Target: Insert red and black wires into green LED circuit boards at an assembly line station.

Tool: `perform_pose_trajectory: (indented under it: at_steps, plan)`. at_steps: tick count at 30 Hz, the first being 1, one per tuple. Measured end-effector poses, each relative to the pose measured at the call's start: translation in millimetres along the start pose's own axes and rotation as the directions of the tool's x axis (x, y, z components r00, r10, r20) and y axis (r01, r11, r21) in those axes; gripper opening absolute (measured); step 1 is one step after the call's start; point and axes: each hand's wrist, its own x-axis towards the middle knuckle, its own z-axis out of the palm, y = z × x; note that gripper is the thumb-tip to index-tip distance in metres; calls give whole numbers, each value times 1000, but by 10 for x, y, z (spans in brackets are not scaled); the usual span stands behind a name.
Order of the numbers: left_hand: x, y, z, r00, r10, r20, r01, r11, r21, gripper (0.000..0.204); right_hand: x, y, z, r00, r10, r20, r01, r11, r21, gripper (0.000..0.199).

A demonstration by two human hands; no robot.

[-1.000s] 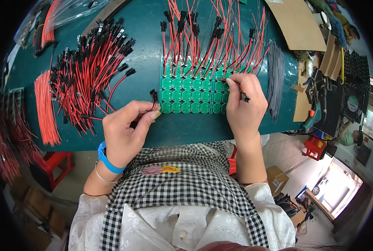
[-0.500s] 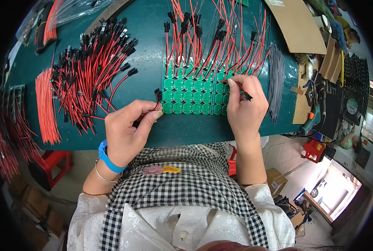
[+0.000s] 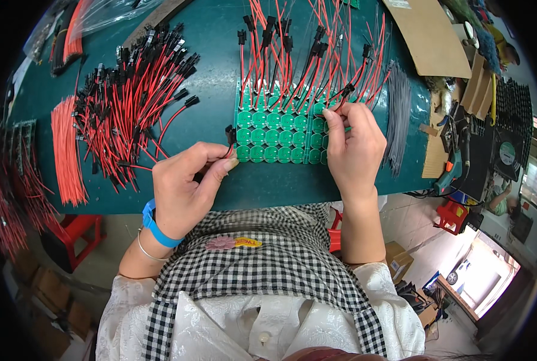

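Green circuit panel (image 3: 280, 135), made up of round boards, is seen flat near the desk's (image 3: 220, 72) front edge. Its left end is pinched by the left hand (image 3: 184, 186), alongside a black-tipped lead (image 3: 229, 135). Red-and-black wires (image 3: 340, 99) at its right end are gripped by the closed right hand (image 3: 355, 147).

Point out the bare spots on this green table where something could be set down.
Bare table lies between the loose wire pile and the circuit panel, and along the near edge between the left hand and right hand. Crowded: the wired panel top and cluttered right end.
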Motion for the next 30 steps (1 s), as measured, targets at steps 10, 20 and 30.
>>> perform_pose_trajectory:
  at_steps: [10, 20, 30]
  plan:
    - [-16, 9, -8, 1000, -22, 13, 22, 1000, -15, 7, 25, -26, 30, 1000, -20, 6, 21, 1000, -7, 16]
    - [-28, 149, -2, 959, -210, 192, 259, 924, -282, 10, 43, -76, 139, 994, 106, -26, -106, 994, -13, 21]
    - [-23, 232, 172, 929, -86, 360, 251, 862, -440, 13, -215, -504, -75, 899, 81, 430, -424, 405, 810, 10]
